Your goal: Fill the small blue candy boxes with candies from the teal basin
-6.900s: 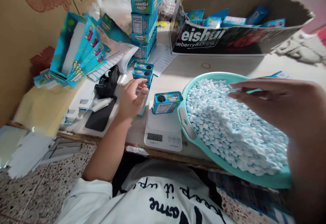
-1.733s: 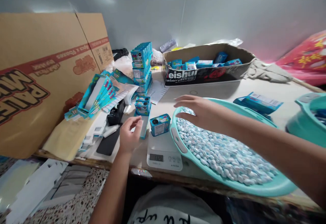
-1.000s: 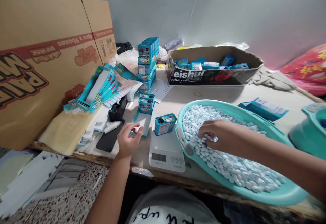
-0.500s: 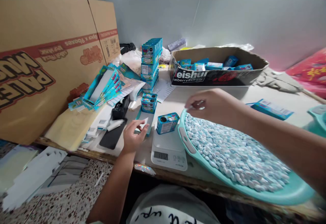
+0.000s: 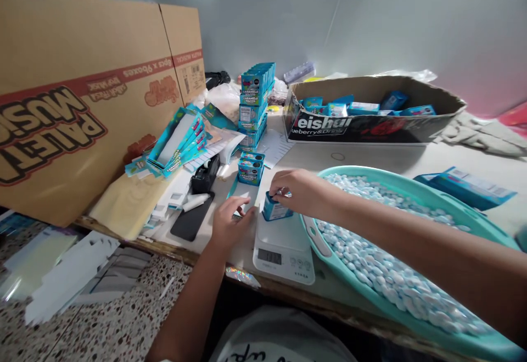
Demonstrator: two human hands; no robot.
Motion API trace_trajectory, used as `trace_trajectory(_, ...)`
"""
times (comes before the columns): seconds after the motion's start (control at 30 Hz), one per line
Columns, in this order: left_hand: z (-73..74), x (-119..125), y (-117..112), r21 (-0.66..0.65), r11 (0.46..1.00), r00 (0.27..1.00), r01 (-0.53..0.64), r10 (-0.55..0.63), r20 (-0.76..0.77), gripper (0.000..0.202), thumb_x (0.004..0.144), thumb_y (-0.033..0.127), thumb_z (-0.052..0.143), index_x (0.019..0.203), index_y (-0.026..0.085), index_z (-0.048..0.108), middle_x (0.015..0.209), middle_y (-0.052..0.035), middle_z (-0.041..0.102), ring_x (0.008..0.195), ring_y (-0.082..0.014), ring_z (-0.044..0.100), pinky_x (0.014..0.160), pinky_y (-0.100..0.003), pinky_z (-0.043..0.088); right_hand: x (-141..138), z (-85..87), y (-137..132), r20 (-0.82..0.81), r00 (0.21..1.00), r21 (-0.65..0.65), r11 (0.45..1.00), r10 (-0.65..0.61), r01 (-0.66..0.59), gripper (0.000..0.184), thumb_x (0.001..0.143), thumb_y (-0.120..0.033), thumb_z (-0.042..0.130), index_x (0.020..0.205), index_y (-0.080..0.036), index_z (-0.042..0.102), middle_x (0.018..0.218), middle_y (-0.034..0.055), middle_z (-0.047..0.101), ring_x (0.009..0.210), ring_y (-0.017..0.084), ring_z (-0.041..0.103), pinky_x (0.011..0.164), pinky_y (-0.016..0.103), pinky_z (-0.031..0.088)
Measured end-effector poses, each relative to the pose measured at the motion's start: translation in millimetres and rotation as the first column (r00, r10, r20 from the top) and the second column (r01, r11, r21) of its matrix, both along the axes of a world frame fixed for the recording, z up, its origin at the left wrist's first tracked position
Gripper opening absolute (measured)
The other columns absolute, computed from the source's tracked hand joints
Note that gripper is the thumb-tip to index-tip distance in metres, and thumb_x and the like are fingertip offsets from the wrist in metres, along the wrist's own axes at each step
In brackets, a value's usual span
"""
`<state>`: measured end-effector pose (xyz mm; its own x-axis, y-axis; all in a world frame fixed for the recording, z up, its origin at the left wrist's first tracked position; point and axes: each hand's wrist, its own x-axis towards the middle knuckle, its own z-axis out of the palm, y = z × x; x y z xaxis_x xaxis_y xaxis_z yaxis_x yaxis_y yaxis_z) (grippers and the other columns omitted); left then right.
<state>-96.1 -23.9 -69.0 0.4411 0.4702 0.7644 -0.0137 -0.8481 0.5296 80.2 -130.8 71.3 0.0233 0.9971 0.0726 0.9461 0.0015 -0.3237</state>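
A small blue candy box (image 5: 275, 212) stands on a white kitchen scale (image 5: 284, 240). My right hand (image 5: 297, 191) hovers over the box's top, fingers pinched on small wrapped candies. To its right a teal basin (image 5: 317, 235) holds a heap of pale blue wrapped candies (image 5: 382, 274). My left hand (image 5: 229, 223) rests on the table left of the scale, fingers curled against a flat blue tray with a small white piece (image 5: 245, 196); what it holds I cannot make out.
Stacked blue boxes (image 5: 253, 98), folded carton blanks (image 5: 181, 142), a tape dispenser (image 5: 206, 174) and a black phone (image 5: 191, 222) lie at the left. A large brown carton (image 5: 74, 104) stands left. An open cardboard box (image 5: 370, 126) sits behind; flat blue packs (image 5: 469, 186) lie right.
My right hand scooped candies from the basin, lifted, then moved left onto the box on the scale. My left hand stayed beside the scale.
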Motion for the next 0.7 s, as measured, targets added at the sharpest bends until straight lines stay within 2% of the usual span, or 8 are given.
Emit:
trace_trajectory(0.2,0.9,-1.5,-2.3,-0.021,0.999,0.999,0.026,-0.026,-0.020,0.038,0.103,0.052,0.058,0.099,0.016,0.072,0.089,-0.0064,0.071,0.061,-0.0114,0.060,0.065,-0.024,0.056,6.5,-4.5,-13.3,0.014,1.000,0.164,0.986,-0.007,0.005,0.009,0.086,-0.017,0.071,0.093,-0.017,0.077,0.105,0.0091,0.072,0.089,0.021,0.068,0.080,0.029,0.051)
trace_trajectory(0.33,3.3,-4.8,1.2,-0.047,0.999,1.000,0.002,-0.003,-0.027,0.035,0.102,0.050,0.060,0.103,0.017,0.070,0.093,-0.0052,0.070,0.063,-0.0110,0.060,0.069,-0.024,0.056,8.9,-4.9,-19.0,0.094,0.993,0.042,0.996,0.071,-0.075,0.020,0.091,-0.011,0.060,0.086,-0.018,0.078,0.090,0.0070,0.071,0.080,0.019,0.067,0.076,0.028,0.050)
trace_trajectory(0.43,5.2,-6.1,2.2,-0.056,0.998,0.999,0.019,-0.021,-0.039,0.034,0.102,0.049,0.061,0.104,0.017,0.070,0.094,-0.0045,0.070,0.063,-0.0106,0.060,0.070,-0.024,0.055,6.9,-5.8,-24.0,0.110,0.987,0.030,0.993,0.113,-0.117,0.028,0.090,-0.005,0.052,0.095,-0.017,0.077,0.097,0.0091,0.072,0.089,0.022,0.068,0.081,0.030,0.053)
trace_trajectory(0.6,6.2,-4.7,1.9,-0.055,0.996,0.996,0.069,-0.072,-0.057,0.037,0.103,0.052,0.060,0.104,0.017,0.071,0.093,-0.0049,0.070,0.065,-0.0115,0.061,0.071,-0.024,0.056,3.3,-14.8,-28.1,0.000,0.998,0.190,0.980,0.060,-0.059,0.036,0.092,-0.005,0.047,0.115,-0.016,0.073,0.115,0.0112,0.071,0.101,0.021,0.070,0.089,0.030,0.056)
trace_trajectory(0.7,5.9,-3.6,2.2,-0.047,0.997,0.996,0.060,-0.063,-0.060,0.037,0.104,0.051,0.058,0.103,0.017,0.071,0.092,-0.0055,0.070,0.066,-0.0123,0.061,0.071,-0.024,0.056,2.5,-18.5,-28.3,0.013,1.000,0.286,0.958,0.018,-0.021,0.036,0.094,-0.007,0.047,0.121,-0.015,0.070,0.126,0.0136,0.068,0.113,0.023,0.068,0.097,0.033,0.056)
